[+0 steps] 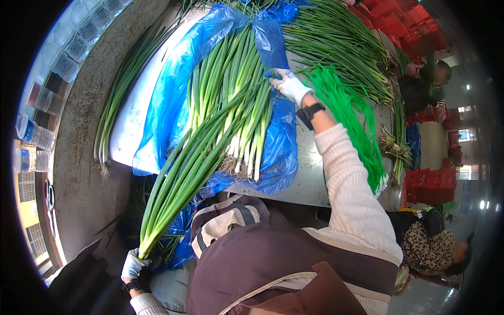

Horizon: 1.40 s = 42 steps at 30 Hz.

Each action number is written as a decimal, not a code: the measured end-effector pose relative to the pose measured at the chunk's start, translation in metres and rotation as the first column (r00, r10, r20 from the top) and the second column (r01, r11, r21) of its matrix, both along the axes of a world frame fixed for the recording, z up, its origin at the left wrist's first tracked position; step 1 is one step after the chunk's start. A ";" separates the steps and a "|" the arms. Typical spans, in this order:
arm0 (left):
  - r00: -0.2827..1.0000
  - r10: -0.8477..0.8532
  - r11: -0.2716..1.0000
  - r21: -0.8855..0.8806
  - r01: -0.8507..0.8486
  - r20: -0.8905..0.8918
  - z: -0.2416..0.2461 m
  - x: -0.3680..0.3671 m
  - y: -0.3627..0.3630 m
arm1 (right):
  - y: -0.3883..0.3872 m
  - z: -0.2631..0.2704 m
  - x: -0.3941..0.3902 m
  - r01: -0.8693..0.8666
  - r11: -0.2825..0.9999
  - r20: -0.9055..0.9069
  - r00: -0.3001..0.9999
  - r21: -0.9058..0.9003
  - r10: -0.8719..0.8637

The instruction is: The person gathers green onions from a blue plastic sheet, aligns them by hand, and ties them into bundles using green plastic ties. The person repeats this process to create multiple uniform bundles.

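My left hand (135, 264), in a white glove, is closed around the root end of a bunch of green onions (183, 169) at the lower left. The leaves of that bunch slant up across other green onions (224, 75), which lie on an opened blue plastic bag (281, 165) with their roots towards me. My right hand (289, 84), also gloved, is at the bag's right side near the leaf tips; its fingers are slightly bent, and whether they pinch a leaf is unclear. Green mesh netting (346, 118) lies just right of that hand.
A large heap of green onions (334, 43) covers the metal table (307, 173) at the upper right. A few more (130, 82) lie at the left. Scissors (50, 197) and plastic bottles (35, 134) stand by the left wall. Two people (429, 248) work at the right near red crates (429, 185).
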<state>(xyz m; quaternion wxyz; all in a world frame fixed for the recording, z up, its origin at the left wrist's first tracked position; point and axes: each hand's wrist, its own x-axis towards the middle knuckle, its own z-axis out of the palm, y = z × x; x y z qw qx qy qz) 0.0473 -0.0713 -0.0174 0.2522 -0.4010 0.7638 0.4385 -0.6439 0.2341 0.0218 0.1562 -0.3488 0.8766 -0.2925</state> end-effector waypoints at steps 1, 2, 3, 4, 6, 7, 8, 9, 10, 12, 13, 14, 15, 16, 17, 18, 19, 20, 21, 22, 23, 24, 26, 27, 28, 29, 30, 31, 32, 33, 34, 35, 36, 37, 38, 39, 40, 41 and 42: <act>0.998 -0.031 0.999 -0.022 0.029 -0.051 0.001 0.000 0.001 | -0.008 -0.002 -0.009 -0.082 0.989 -0.266 0.957 0.121 0.111; 1.000 0.015 1.000 -0.007 -0.015 0.000 0.001 -0.001 0.002 | -0.017 -0.005 -0.016 -0.178 0.974 -0.160 0.967 0.139 0.199; 1.000 0.026 1.000 -0.014 -0.026 0.009 0.002 -0.002 0.004 | -0.027 -0.010 -0.017 -0.246 0.950 -0.225 0.931 0.190 0.286; 0.999 0.008 0.999 -0.054 -0.005 0.050 0.003 -0.003 0.006 | -0.037 -0.014 -0.018 -0.306 0.900 -0.200 0.904 0.311 0.377; 0.999 0.051 0.998 -0.023 -0.050 0.018 0.005 -0.004 0.009 | -0.054 -0.022 -0.017 -0.358 0.760 -0.202 0.822 0.543 0.532; 0.997 0.075 0.997 -0.010 -0.075 0.018 0.007 -0.003 0.011 | -0.057 -0.025 -0.016 -0.385 0.728 -0.201 0.793 0.567 0.575; 0.995 0.103 0.995 0.008 -0.103 0.005 0.008 -0.004 0.012 | -0.060 -0.028 -0.016 -0.375 0.730 -0.235 0.778 0.571 0.583; 0.995 0.093 0.996 0.003 -0.093 0.020 0.009 -0.004 0.012 | -0.060 -0.031 -0.016 -0.383 0.732 -0.256 0.761 0.563 0.596; 0.996 0.083 0.997 0.000 -0.083 0.035 0.010 -0.004 0.012 | -0.060 -0.035 -0.016 -0.397 0.761 -0.284 0.758 0.513 0.587; 0.999 0.026 0.999 -0.042 -0.025 0.035 0.012 -0.005 0.012 | -0.056 -0.043 -0.016 -0.415 0.791 -0.280 0.775 0.450 0.566; 0.997 0.053 0.998 -0.023 -0.052 0.050 0.013 -0.005 0.012 | -0.054 -0.048 -0.016 -0.430 0.764 -0.362 0.696 0.481 0.620; 0.996 0.058 0.998 -0.036 -0.056 0.062 0.014 -0.006 0.012 | -0.054 -0.053 -0.016 -0.431 0.759 -0.355 0.696 0.489 0.624; 0.997 0.036 0.997 -0.069 -0.031 0.075 0.014 -0.006 0.013 | -0.053 -0.056 -0.018 -0.430 0.754 -0.348 0.697 0.497 0.627; 0.999 0.032 0.999 -0.041 -0.030 0.037 0.014 -0.006 0.013 | -0.054 -0.059 -0.021 -0.427 0.751 -0.342 0.699 0.504 0.627; 0.997 0.066 0.997 -0.035 -0.065 0.034 0.014 -0.006 0.013 | -0.054 -0.060 -0.026 -0.287 0.897 -0.392 0.823 0.337 0.411; 0.997 0.073 0.996 -0.047 -0.071 0.032 0.014 -0.005 0.014 | -0.055 -0.058 -0.033 -0.114 0.981 -0.395 0.903 0.159 0.169; 0.998 0.053 0.996 -0.074 -0.051 0.027 0.014 -0.005 0.014 | -0.059 -0.058 -0.039 0.094 0.995 -0.295 0.952 0.036 -0.079; 0.996 0.081 0.995 -0.068 -0.079 0.026 0.013 -0.004 0.014 | -0.051 -0.048 -0.055 0.041 0.999 -0.257 0.966 0.021 -0.034; 0.997 0.081 0.994 -0.076 -0.080 0.015 0.013 -0.003 0.014 | -0.045 -0.040 -0.067 0.111 0.994 -0.119 0.987 -0.001 -0.110; 0.997 0.081 0.994 -0.080 -0.080 0.005 0.012 -0.002 0.014 | -0.036 -0.029 -0.080 0.245 0.969 0.164 0.958 -0.038 -0.235; 0.998 0.054 0.992 -0.113 -0.052 0.011 0.012 -0.002 0.014 | -0.027 -0.021 -0.090 0.219 0.974 0.240 0.950 -0.054 -0.200; 0.997 0.081 0.993 -0.081 -0.083 -0.018 0.011 -0.002 0.014 | -0.023 -0.014 -0.095 0.176 0.980 0.165 0.973 -0.089 -0.159; 0.996 0.089 0.992 -0.086 -0.089 -0.001 0.011 -0.002 0.013 | -0.013 -0.003 -0.099 0.155 0.987 0.156 0.977 -0.045 -0.147; 0.999 0.044 0.992 -0.120 -0.043 0.005 0.011 -0.002 0.013 | -0.011 0.000 -0.097 0.077 0.995 0.254 0.963 0.063 -0.090; 0.997 0.079 0.993 -0.090 -0.077 0.012 0.011 -0.002 0.013 | -0.007 0.001 -0.091 0.066 0.996 0.311 0.947 0.060 -0.081; 0.997 0.080 0.993 -0.084 -0.078 0.019 0.011 -0.002 0.012 | -0.005 0.000 -0.083 0.039 0.998 0.383 0.922 0.052 -0.056; 0.998 0.055 0.993 -0.110 -0.050 0.041 0.011 -0.003 0.013 | -0.007 -0.002 -0.076 -0.011 0.971 0.116 0.993 0.240 -0.018; 0.997 0.078 0.994 -0.080 -0.077 0.017 0.012 -0.003 0.013 | -0.007 -0.006 -0.067 -0.115 0.976 -0.030 0.992 0.185 0.122; 0.997 0.075 0.994 -0.082 -0.074 0.009 0.012 -0.004 0.014 | -0.010 -0.011 -0.061 -0.113 0.962 -0.058 0.990 0.248 0.131; 0.999 0.040 0.992 -0.117 -0.040 0.001 0.012 -0.004 0.014 | -0.012 -0.018 -0.054 -0.157 0.957 -0.111 0.976 0.243 0.189; 0.997 0.081 0.993 -0.089 -0.081 -0.009 0.012 -0.004 0.015 | -0.015 -0.026 -0.048 -0.166 0.957 -0.148 0.968 0.236 0.204; 0.996 0.089 0.992 -0.092 -0.091 -0.017 0.012 -0.004 0.015 | -0.018 -0.034 -0.044 -0.174 0.937 -0.202 0.949 0.301 0.241; 0.995 0.098 0.991 -0.094 -0.100 -0.022 0.012 -0.003 0.016 | -0.021 -0.041 -0.042 -0.187 0.899 -0.205 0.936 0.396 0.285; 0.996 0.089 0.990 -0.109 -0.090 -0.019 0.012 -0.003 0.016 | -0.024 -0.047 -0.043 -0.190 0.860 -0.217 0.921 0.474 0.324; 0.997 0.081 0.989 -0.123 -0.082 -0.016 0.011 -0.003 0.016 | -0.025 -0.051 -0.045 -0.202 0.885 -0.212 0.926 0.419 0.312; 0.999 0.054 0.986 -0.157 -0.054 0.001 0.011 -0.001 0.017 | -0.029 -0.053 -0.050 -0.121 0.943 -0.292 0.932 0.309 0.215; 0.998 0.055 0.986 -0.152 -0.061 -0.043 0.010 -0.001 0.018 | -0.027 -0.051 -0.056 0.102 0.994 -0.117 0.988 0.047 -0.096; 0.997 0.070 0.985 -0.157 -0.074 -0.034 0.009 0.000 0.018 | -0.027 -0.050 -0.061 0.355 0.932 0.188 0.923 -0.076 -0.337; 0.998 0.064 0.982 -0.178 -0.068 -0.025 0.007 0.001 0.020 | -0.023 -0.044 -0.069 0.546 0.820 0.545 0.746 -0.172 -0.382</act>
